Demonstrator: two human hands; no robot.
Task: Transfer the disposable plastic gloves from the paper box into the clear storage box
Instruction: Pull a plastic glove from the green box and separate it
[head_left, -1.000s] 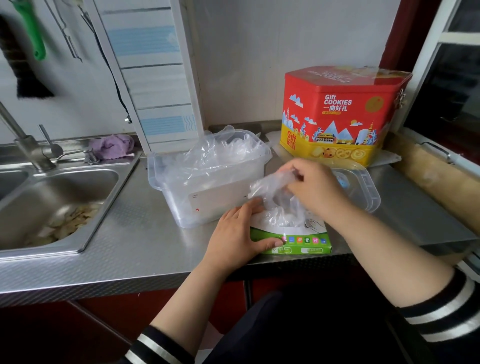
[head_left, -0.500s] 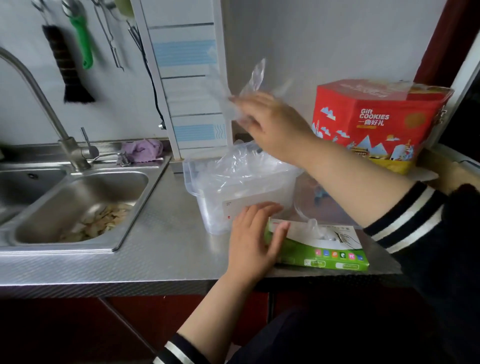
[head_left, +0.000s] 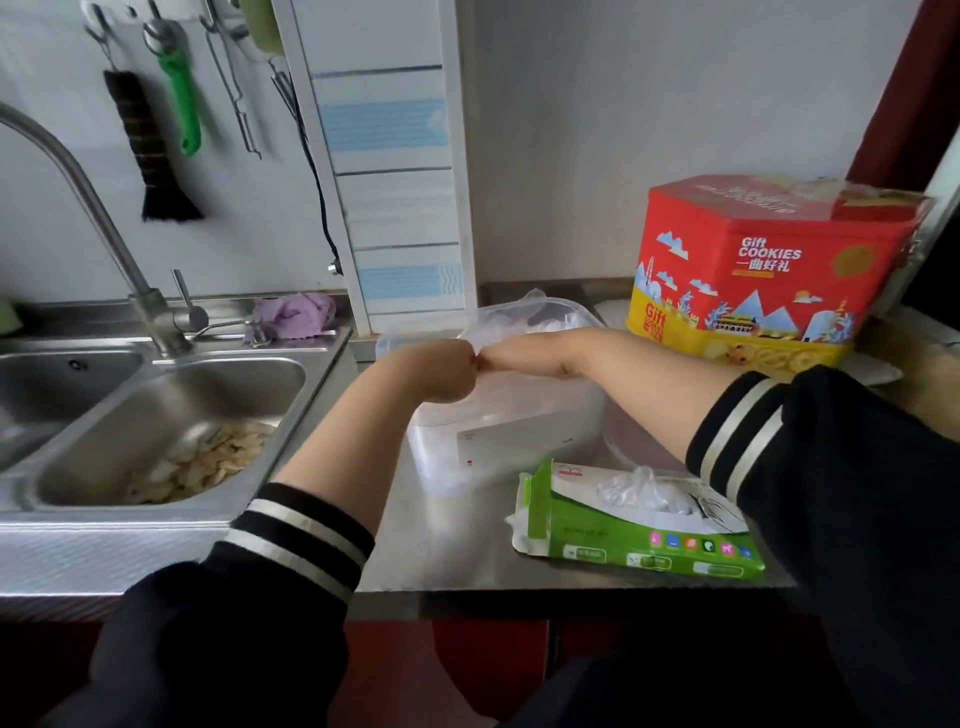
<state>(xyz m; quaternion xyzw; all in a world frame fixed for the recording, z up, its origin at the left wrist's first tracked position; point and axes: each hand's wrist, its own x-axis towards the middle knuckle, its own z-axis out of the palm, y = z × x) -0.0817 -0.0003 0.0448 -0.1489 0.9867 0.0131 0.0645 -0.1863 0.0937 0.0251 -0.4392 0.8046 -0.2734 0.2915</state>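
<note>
Both hands, left (head_left: 441, 371) and right (head_left: 511, 356), are seen knuckle to knuckle over the clear storage box (head_left: 519, 436) at frame centre; fingers are hidden, so any grasp cannot be told. Plastic gloves (head_left: 524, 319) are heaped inside it. More are left in the green paper box (head_left: 639, 525), lower right.

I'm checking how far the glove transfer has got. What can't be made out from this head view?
- Fingers of the left hand and right hand: curled away over the clear storage box, so grip unclear.
- Gloves in that box: covered by both forearms.
- Gloves left in the paper box: only a tuft shows.
</note>
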